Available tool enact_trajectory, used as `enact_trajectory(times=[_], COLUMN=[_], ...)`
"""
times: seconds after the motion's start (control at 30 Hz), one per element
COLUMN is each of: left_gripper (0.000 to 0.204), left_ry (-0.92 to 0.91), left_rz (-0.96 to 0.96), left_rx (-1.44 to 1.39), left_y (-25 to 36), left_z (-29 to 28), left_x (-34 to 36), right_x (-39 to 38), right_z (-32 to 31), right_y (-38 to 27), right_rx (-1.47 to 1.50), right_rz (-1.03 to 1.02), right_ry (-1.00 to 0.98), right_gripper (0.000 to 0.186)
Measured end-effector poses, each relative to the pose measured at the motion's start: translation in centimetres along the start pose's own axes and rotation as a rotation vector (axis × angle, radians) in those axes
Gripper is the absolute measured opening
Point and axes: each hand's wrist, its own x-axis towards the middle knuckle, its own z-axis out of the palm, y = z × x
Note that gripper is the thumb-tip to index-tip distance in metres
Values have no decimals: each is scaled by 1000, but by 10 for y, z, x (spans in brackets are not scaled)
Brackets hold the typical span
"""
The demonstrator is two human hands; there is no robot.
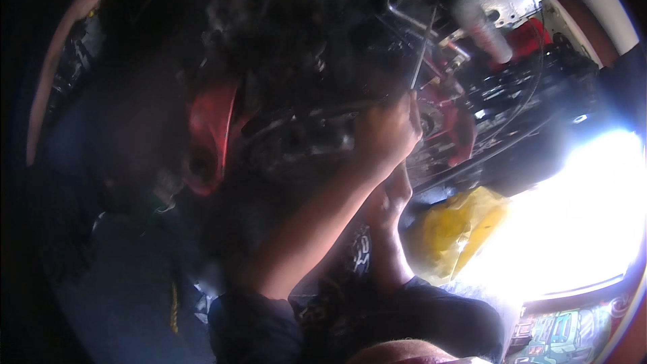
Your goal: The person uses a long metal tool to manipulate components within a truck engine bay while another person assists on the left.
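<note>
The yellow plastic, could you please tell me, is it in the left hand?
No, the left hand grips a thin metal rod, and the yellow plastic lies apart from that hand.

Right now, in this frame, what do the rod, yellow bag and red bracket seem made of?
Rod in the left hand: likely bare steel, smooth; it shines silvery.
Yellow bag: probably thin plastic, glossy; it shows creases and bright highlights.
Red bracket: perhaps painted metal; its edge gleams, but blur leaves plastic possible.
</note>
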Motion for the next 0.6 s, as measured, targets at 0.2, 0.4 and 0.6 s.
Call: enact_trajectory(times=[0.2, 0.4, 0.6], left_gripper=[27, 28, 26], left_ry=[-3, 58, -41], left_rz=[62, 75, 32], left_rx=[-40, -36, 44], left_y=[10, 2, 6], left_z=[2, 11, -1], left_x=[10, 0, 17], right_x=[11, 6, 17], right_z=[-10, -15, -1], right_y=[-40, -37, -32], right_rx=[-16, -82, 85], right_rz=[91, 40, 27], right_ry=[-114, -109, -120], right_gripper=[52, 52, 53])
